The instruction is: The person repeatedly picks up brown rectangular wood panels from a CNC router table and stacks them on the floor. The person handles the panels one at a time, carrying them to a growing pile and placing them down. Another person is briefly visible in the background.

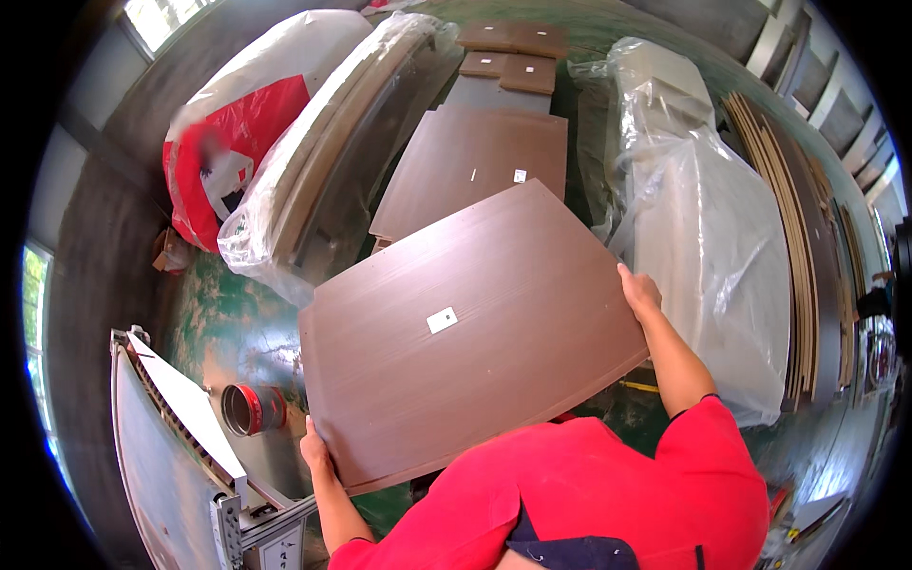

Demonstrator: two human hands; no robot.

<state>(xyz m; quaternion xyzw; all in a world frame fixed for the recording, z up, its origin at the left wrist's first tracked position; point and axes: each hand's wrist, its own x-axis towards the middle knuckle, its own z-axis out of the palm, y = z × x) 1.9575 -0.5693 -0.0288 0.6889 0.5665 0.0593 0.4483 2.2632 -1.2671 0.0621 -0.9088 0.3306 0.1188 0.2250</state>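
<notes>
Between my two hands I hold a large brown wood panel, tilted, with its long side rising toward the right. A small white label sits near its middle. My left hand grips the panel's lower left edge, and its fingers underneath are hidden. On the opposite short edge, my right hand is closed, thumb at the rim. Beyond the held panel lies a stack of similar brown panels, partly covered by it in this view.
Plastic-wrapped stacks stand left and right. Upright boards lean along the far right. A red-rimmed bucket is on the green floor by a machine with a white top. More labelled panels lie farther back.
</notes>
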